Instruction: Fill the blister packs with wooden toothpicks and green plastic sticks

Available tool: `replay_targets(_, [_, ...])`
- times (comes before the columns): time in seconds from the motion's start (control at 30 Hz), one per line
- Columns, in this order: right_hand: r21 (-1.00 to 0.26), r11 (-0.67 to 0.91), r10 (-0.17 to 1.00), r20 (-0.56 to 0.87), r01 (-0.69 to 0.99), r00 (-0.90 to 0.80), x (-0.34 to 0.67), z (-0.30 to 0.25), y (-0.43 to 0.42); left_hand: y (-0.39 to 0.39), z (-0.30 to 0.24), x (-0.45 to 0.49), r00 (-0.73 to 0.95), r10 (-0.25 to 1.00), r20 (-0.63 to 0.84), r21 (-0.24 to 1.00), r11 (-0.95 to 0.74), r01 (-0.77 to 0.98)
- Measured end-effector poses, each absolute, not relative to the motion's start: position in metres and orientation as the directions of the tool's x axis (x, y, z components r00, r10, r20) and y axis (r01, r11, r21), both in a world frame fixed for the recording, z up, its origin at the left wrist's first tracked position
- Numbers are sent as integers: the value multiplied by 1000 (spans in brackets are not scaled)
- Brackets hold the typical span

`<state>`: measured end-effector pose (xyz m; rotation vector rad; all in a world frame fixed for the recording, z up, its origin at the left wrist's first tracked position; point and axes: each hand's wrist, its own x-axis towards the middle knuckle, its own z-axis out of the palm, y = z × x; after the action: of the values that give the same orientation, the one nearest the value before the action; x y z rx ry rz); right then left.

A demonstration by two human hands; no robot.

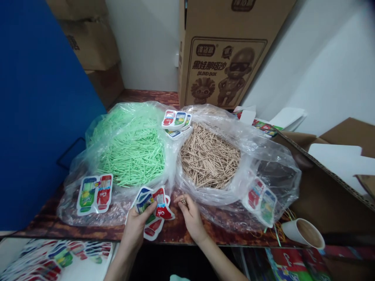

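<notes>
1. Fingers of the left hand [137, 221]: clamped on printed pouches [163, 203], red and blue, white-edged.
2. Right hand [191, 215]: fingertips pinched on a brown stick bundle [183, 201], beside the pouches.
3. Table [176, 230]: bare strip between hands; front edge beneath the wrists.

Bare forearms [218, 255]; mint clothing [178, 278], perhaps.

So we've got one head cam, pretty close up, peering forward and down from above and behind the left hand [137, 221] and right hand [191, 215].
</notes>
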<state>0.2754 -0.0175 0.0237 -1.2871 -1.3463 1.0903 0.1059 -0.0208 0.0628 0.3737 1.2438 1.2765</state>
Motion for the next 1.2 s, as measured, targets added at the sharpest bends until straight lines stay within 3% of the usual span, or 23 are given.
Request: replay_targets(1.2, [-991, 60, 997, 54, 122, -50, 280, 10, -18, -20, 47, 106, -218, 865, -451, 822, 309, -478])
